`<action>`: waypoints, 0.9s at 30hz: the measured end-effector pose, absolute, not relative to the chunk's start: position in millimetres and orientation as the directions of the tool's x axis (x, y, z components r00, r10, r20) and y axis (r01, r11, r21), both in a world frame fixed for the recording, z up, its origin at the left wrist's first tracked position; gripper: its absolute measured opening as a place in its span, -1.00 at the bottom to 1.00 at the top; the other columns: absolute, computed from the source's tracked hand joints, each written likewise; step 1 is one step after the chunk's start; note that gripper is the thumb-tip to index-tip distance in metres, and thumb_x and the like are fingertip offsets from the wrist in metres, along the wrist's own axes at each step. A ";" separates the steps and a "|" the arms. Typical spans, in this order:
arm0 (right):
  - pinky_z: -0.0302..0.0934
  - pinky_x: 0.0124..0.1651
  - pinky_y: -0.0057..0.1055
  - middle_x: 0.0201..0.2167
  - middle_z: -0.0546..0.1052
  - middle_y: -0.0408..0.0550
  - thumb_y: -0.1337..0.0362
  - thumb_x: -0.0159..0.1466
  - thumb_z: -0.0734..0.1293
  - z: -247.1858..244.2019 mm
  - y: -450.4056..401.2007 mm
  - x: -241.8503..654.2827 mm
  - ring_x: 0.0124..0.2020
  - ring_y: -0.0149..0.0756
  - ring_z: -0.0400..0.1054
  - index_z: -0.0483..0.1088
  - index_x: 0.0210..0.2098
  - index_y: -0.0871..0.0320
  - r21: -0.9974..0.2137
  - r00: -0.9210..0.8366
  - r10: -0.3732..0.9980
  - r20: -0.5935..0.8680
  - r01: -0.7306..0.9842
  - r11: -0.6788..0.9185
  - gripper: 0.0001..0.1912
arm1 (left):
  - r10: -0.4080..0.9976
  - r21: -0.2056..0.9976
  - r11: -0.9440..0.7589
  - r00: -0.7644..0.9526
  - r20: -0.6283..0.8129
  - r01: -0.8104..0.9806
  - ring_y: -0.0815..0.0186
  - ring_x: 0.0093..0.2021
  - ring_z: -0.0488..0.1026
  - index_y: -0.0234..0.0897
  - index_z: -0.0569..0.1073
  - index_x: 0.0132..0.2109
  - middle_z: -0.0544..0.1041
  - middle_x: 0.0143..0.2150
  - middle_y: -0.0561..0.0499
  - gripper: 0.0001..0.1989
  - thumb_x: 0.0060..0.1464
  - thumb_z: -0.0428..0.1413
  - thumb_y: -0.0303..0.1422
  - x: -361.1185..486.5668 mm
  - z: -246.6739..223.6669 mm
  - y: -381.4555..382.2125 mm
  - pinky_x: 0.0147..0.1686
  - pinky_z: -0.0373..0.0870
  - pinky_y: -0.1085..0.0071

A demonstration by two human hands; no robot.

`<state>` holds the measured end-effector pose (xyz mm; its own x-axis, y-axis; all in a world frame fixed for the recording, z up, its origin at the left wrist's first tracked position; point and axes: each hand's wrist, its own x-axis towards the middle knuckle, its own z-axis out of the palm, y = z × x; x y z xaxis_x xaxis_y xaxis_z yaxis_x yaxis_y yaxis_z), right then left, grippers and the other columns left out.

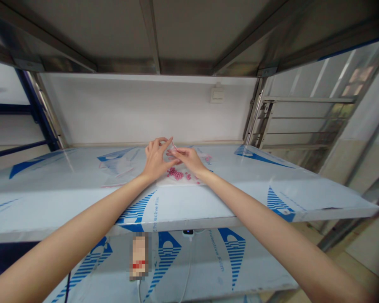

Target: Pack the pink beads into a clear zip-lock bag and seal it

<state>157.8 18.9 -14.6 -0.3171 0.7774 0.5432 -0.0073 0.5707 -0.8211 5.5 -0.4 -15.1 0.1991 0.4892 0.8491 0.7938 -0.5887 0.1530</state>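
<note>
Hands [164,159] above blue "Protective Film" lettering [156,212]

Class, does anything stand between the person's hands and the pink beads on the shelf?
Nothing visible does. The pink beads lie on the film-covered steel shelf just below the left hand and right hand, which pinch only a bit of clear plastic.

Seemingly "Protective Film" — blue print on the shelf sheeting [189,202]
</note>
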 end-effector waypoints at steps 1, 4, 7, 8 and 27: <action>0.33 -0.36 -0.44 -0.27 0.59 0.02 0.03 0.15 0.35 -12.9 19.2 159.7 -0.29 -0.30 0.46 0.54 -0.24 0.17 -0.818 -0.306 0.778 0.549 -0.005 0.575 -0.65 | 0.496 0.164 -0.592 0.196 0.846 0.789 0.06 0.07 0.21 -0.08 0.25 0.24 0.31 0.12 -0.11 -0.33 -0.02 0.18 -0.09 4.7 -14.6 -0.8 0.02 0.10 0.14; 0.27 -0.44 -0.50 -0.24 0.59 0.03 0.00 0.17 0.33 -8.5 18.6 165.9 -0.30 -0.30 0.47 0.54 -0.22 0.17 -0.800 -0.306 0.765 0.567 0.020 0.600 -0.62 | 0.515 0.251 -0.603 0.129 0.848 0.758 0.10 0.06 0.24 -0.09 0.23 0.24 0.37 0.09 -0.09 -0.46 0.14 0.03 -0.09 1.5 -13.7 -0.5 0.04 0.07 0.13; 0.22 -0.49 -0.54 -0.26 0.60 0.03 0.03 0.16 0.35 -7.9 16.4 168.6 -0.35 -0.34 0.46 0.55 -0.23 0.17 -0.794 -0.381 0.749 0.542 0.058 0.605 -0.65 | 0.545 0.398 -0.560 -0.038 0.837 0.727 0.16 -0.05 0.32 -0.11 0.39 0.05 0.48 -0.07 -0.04 -0.66 0.25 -0.12 -0.16 -3.7 -13.4 3.7 0.04 0.05 0.11; 0.22 -0.49 -0.54 -0.27 0.60 0.02 0.05 0.16 0.36 -8.4 15.6 168.4 -0.36 -0.35 0.46 0.55 -0.25 0.16 -0.793 -0.406 0.743 0.531 0.069 0.605 -0.67 | 0.555 0.423 -0.538 -0.072 0.829 0.729 0.16 -0.09 0.33 -0.13 0.44 -0.06 0.51 -0.13 -0.02 -0.70 0.25 -0.11 -0.17 -5.6 -13.2 5.6 0.03 0.05 0.10; 0.20 -0.45 -0.57 -0.26 0.60 0.01 0.22 0.23 0.32 -8.9 15.9 169.9 -0.37 -0.42 0.46 0.52 -0.22 0.17 -0.874 -0.324 0.834 0.447 0.041 0.484 -0.80 | 0.424 0.278 -0.607 0.008 0.906 0.744 0.20 -0.16 0.36 -0.18 0.46 -0.28 0.51 -0.26 0.02 -0.79 0.20 0.00 -0.21 -6.6 -4.6 -3.0 -0.06 0.14 0.23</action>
<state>169.9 15.9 -8.9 -0.3239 0.8340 0.4467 0.0407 0.4840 -0.8741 -6.6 -3.0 -4.6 0.0077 0.4237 0.9058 0.7442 -0.6075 0.2778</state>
